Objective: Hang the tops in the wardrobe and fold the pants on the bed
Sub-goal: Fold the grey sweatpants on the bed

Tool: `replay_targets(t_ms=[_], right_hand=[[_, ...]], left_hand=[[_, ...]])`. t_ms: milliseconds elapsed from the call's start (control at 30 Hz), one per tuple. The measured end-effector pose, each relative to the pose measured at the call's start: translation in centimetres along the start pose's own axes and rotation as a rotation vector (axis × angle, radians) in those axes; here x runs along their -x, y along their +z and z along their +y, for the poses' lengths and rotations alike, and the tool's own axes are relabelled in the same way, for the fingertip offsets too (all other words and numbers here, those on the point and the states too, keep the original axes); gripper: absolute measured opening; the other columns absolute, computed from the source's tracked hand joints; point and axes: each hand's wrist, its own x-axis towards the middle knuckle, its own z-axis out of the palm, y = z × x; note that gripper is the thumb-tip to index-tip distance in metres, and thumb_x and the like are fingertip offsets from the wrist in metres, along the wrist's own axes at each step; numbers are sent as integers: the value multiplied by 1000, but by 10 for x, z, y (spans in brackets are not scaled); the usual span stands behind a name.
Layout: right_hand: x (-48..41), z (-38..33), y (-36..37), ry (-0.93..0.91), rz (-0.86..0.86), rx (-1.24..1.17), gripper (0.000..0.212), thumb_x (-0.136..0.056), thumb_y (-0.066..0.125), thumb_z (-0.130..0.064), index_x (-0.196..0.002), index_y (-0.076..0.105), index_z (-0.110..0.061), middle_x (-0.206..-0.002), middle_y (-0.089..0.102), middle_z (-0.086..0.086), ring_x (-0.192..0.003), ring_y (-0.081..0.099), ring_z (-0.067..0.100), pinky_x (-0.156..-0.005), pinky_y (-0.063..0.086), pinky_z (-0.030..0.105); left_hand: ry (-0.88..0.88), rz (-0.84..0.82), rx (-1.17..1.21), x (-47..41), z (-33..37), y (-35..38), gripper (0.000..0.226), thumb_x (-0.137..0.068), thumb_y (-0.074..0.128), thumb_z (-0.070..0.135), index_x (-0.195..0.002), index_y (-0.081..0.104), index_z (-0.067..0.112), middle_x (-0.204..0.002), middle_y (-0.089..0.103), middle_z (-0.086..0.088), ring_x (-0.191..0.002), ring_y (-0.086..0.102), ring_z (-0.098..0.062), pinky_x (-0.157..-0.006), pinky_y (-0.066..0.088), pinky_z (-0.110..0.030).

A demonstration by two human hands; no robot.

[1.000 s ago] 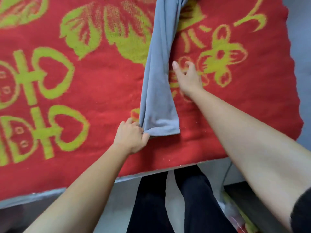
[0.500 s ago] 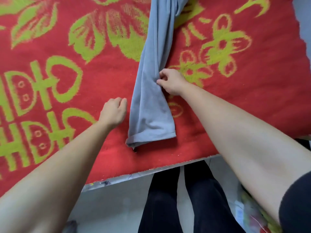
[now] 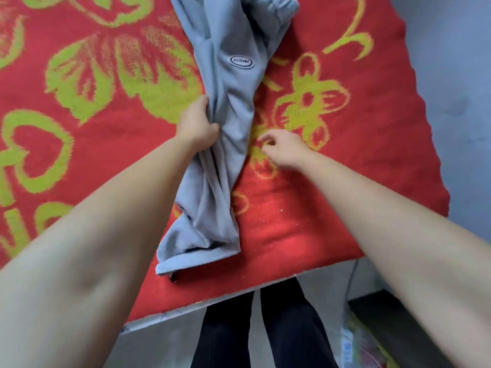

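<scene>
Grey-blue pants point(image 3: 228, 107) with an oval logo patch lie lengthwise on the bed, bunched and wrinkled, waistband far from me and leg hems near the front edge. My left hand point(image 3: 198, 123) grips the left side of the pants at mid-length, fingers curled into the fabric. Just right of the pants, my right hand point(image 3: 281, 147) hovers over the blanket with loosely curled fingers and holds nothing.
A red blanket point(image 3: 345, 181) with yellow-green flower and heart patterns covers the bed. Its front edge runs just above my dark-trousered legs point(image 3: 265, 328). A grey wall point(image 3: 457, 102) stands at the right, and a dark low piece of furniture point(image 3: 393, 320) sits at the lower right.
My left hand moved up and took hold of the pants' left side. My right hand let go of the fabric and drew off to the right. The pants are now more bunched.
</scene>
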Motion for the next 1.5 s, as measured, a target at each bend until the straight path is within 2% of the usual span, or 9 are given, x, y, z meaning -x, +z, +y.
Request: replay_targets(t_ms=[233, 367, 500, 700, 800, 933, 1067, 1267, 1500], right_hand=[[-99, -34, -95, 58, 517, -235, 101, -79, 69, -42, -157, 11, -15, -158, 28, 9, -144, 31, 24, -118, 26, 35], [-105, -58, -69, -222, 214, -163, 49, -81, 70, -29, -127, 62, -16, -107, 66, -3, -96, 59, 11, -90, 46, 21], [-83, -56, -41, -314, -74, 14, 15, -90, 61, -13, -104, 67, -13, -81, 64, -3, -67, 57, 11, -64, 46, 22], [-92, -56, -77, -182, 542, 334, 56, -80, 53, -4, -133, 41, -18, -145, 33, 13, -125, 42, 35, -101, 41, 45], [-106, -62, -93, -355, 456, 674, 86, -80, 56, 0, -154, 20, -25, -164, 5, 10, -149, 10, 35, -115, 26, 49], [-108, -54, -79, -508, 205, 980, 55, -92, 48, -20, -147, 39, -20, -155, 36, 6, -146, 23, 31, -114, 24, 44], [-89, -53, -70, -530, 285, 899, 36, -95, 41, -27, -125, 59, -17, -129, 60, 10, -124, 50, 32, -103, 34, 42], [-64, -68, -60, -380, 452, 1015, 76, -86, 60, -19, -152, 23, -23, -142, 35, 21, -123, 40, 37, -99, 34, 45], [5, -77, -43, -345, 395, 844, 29, -98, 37, -5, -124, 49, -5, -123, 58, 19, -116, 55, 37, -85, 48, 46]], left_hand=[[-68, 83, -509, 17, -45, -43, 12, -81, 53, 15, -90, 59, 21, -104, 66, -18, -99, 62, -41, -73, 43, -39], [-237, -31, -747, 31, -88, -77, 18, -85, 55, 19, -97, 66, 25, -108, 65, -15, -100, 62, -38, -76, 48, -41], [-498, 69, -731, 28, -94, -85, 36, -87, 57, 23, -121, 53, 13, -125, 44, -24, -121, 43, -42, -95, 39, -53], [52, 535, -425, 25, -30, -58, 29, -84, 48, 25, -106, 52, 6, -110, 52, -22, -99, 51, -40, -80, 39, -49], [151, 534, -222, 15, 11, -28, 47, -90, 50, 54, -102, 53, 9, -100, 56, -10, -87, 57, -33, -69, 43, -45], [-77, 412, -303, 4, 38, 6, 77, -71, 59, 77, -121, 50, 19, -122, 50, -9, -109, 52, -30, -77, 48, -44], [-258, 210, -319, 13, 30, 17, 50, -77, 68, 33, -120, 48, 20, -124, 53, -17, -115, 50, -38, -85, 45, -43], [-156, 152, -261, 68, 6, -8, 27, -75, 57, 10, -100, 50, 15, -113, 53, -15, -105, 52, -40, -80, 44, -43], [-185, 242, -63, 155, -39, -66, 24, -82, 45, 38, -70, 33, 20, -75, 45, -3, -78, 47, -30, -62, 31, -37]])
